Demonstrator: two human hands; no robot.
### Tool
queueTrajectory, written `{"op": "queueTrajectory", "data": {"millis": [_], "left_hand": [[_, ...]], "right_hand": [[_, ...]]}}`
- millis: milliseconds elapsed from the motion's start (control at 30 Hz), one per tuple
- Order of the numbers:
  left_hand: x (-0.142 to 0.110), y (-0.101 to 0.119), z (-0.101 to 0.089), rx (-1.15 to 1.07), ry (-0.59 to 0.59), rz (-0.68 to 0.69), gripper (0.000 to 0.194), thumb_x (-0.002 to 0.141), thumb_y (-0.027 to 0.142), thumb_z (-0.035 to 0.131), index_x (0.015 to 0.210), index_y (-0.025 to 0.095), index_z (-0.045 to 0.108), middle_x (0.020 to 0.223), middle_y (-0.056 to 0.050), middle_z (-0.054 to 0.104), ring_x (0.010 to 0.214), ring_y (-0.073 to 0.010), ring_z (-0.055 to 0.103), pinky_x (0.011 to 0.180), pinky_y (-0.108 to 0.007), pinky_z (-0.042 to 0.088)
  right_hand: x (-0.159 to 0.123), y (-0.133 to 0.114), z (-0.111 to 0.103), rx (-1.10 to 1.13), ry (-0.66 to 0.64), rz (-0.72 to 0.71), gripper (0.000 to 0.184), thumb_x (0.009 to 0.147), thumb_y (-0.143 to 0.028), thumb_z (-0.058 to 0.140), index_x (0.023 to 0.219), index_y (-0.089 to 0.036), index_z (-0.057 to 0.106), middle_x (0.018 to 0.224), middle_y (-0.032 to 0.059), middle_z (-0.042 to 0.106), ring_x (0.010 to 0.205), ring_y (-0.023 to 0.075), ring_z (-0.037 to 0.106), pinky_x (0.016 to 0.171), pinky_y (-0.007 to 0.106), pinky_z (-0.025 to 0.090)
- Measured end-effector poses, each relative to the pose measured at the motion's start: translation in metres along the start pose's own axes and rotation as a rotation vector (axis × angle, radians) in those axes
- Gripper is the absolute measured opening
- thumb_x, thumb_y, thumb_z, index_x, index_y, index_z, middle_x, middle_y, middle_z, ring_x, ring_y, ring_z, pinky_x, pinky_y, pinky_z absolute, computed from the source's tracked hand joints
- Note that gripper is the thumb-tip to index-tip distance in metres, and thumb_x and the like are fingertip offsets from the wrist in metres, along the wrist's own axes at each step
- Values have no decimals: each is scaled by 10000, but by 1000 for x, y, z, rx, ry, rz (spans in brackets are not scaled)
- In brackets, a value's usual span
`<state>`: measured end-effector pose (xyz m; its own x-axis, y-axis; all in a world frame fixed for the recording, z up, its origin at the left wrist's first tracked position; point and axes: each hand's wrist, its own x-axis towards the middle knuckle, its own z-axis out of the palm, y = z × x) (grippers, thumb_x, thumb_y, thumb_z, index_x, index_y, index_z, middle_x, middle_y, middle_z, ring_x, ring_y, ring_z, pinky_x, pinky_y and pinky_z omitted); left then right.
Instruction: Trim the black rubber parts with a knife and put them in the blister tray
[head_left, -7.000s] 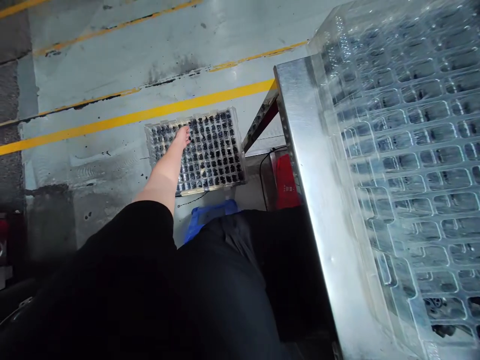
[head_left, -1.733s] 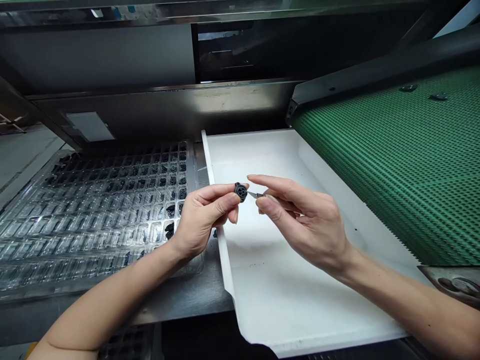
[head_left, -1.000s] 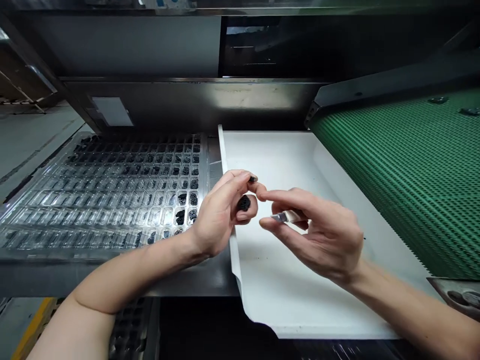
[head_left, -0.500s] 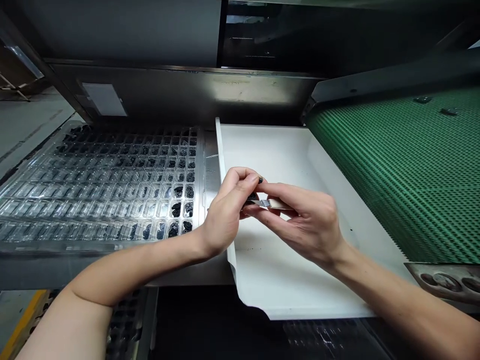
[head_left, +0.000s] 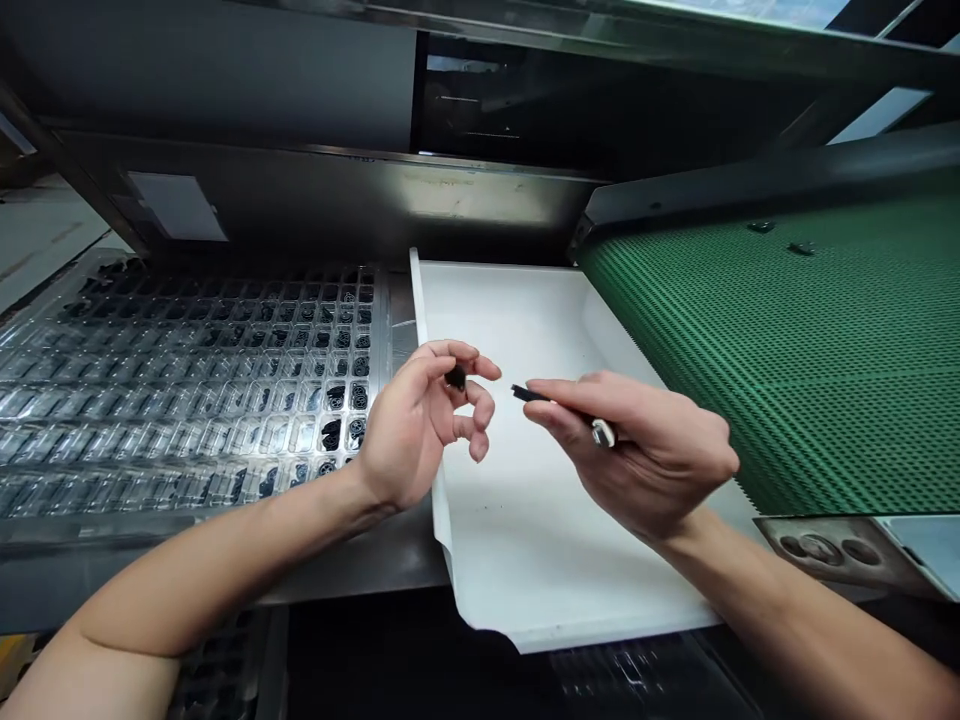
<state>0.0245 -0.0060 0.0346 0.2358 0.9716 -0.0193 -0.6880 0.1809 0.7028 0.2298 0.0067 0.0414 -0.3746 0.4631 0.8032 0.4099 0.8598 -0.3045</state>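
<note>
My left hand point(head_left: 401, 435) pinches a small dark part point(head_left: 455, 377) between thumb and index finger, its other fingers curled loosely apart. To the right, my right hand point(head_left: 649, 455) grips a small black part point(head_left: 529, 393) at its fingertips. A small knife point(head_left: 603, 433) with a whitish handle is tucked in the same hand, mostly hidden by the fingers; its blade cannot be made out. A short gap separates the two hands, both above a white tray point(head_left: 517, 560). Left of them lies a clear plastic tray point(head_left: 180, 400) of many pockets, several holding black parts.
A green mesh conveyor belt point(head_left: 787, 350) runs along the right, with two dark parts point(head_left: 801, 248) on it. A metal machine panel point(head_left: 480, 205) stands behind the trays. Below the bench, another pocketed tray point(head_left: 225, 650) shows at lower left.
My hands have drawn apart from being together. The knife blade, at the part before, has swung back into my right palm, and that hand's fingertips now hold a black part. The view has shifted.
</note>
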Motion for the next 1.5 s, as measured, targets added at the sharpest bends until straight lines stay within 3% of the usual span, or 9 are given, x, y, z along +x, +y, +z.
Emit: {"op": "queueTrajectory", "data": {"millis": [100,200,333,467,667,767,900,1067,1500], "left_hand": [[0,2,-3,12,-55,-80,207,1091,300,563,1135,133,678,1014,-70,661,619,-94,483,438,-173,344],[-3,3,-5,110,-149,-154,303,1087,414,711,1129,117,753,939,-57,670,581,-47,339,458,-163,206],[-5,5,-7,177,-222,-210,391,1064,486,811,996,103,773,902,-70,693,575,-22,301,491,-184,170],[-2,4,-9,169,-233,-201,318,1045,454,867,1076,141,821,887,-58,703,574,-17,307,512,-181,176],[0,5,-11,118,-188,-167,315,1028,432,877,1040,132,781,877,-34,656,550,-10,299,498,-174,177],[0,6,-12,126,-187,-173,301,1049,426,841,1074,132,779,895,-32,642,550,-14,309,493,-175,178],[-1,5,-12,160,-187,-164,311,1044,422,837,1020,139,710,879,-32,644,550,-24,327,493,-174,196],[0,4,-12,203,-167,-178,364,1028,449,852,992,163,628,838,-23,649,544,-28,327,496,-161,218],[0,8,-14,201,-208,-269,337,1024,455,879,1134,160,761,803,-18,636,550,-26,325,494,-161,234]], "right_hand": [[0,1,-2,11,11,-69,395,1026,-61,877,1321,-306,782,832,-9,738,617,170,613,606,365,508],[-1,5,-2,9,10,-135,525,1027,-14,828,1447,-324,769,825,-9,747,605,175,628,580,365,507],[0,9,-2,7,-2,-191,642,1009,62,762,1536,-303,736,827,-8,753,634,166,657,564,352,455],[1,9,0,32,-4,-194,526,1024,54,751,1451,-252,756,855,-6,760,651,144,650,569,330,452],[-4,4,1,247,31,154,257,1108,-197,816,1349,-283,797,839,-12,677,642,140,578,554,316,442],[-6,6,3,334,48,298,235,1152,-310,788,1380,-251,797,850,-7,661,655,134,565,556,312,420],[-1,5,6,414,-34,425,263,1110,-303,817,1343,-182,802,877,7,659,694,122,566,552,279,425],[4,4,9,488,-141,436,284,1079,-232,825,1356,-169,829,973,30,705,725,113,571,511,268,390],[0,3,10,473,-41,514,316,954,-352,1019,1110,-232,772,1001,6,722,811,121,675,622,190,551]]}}
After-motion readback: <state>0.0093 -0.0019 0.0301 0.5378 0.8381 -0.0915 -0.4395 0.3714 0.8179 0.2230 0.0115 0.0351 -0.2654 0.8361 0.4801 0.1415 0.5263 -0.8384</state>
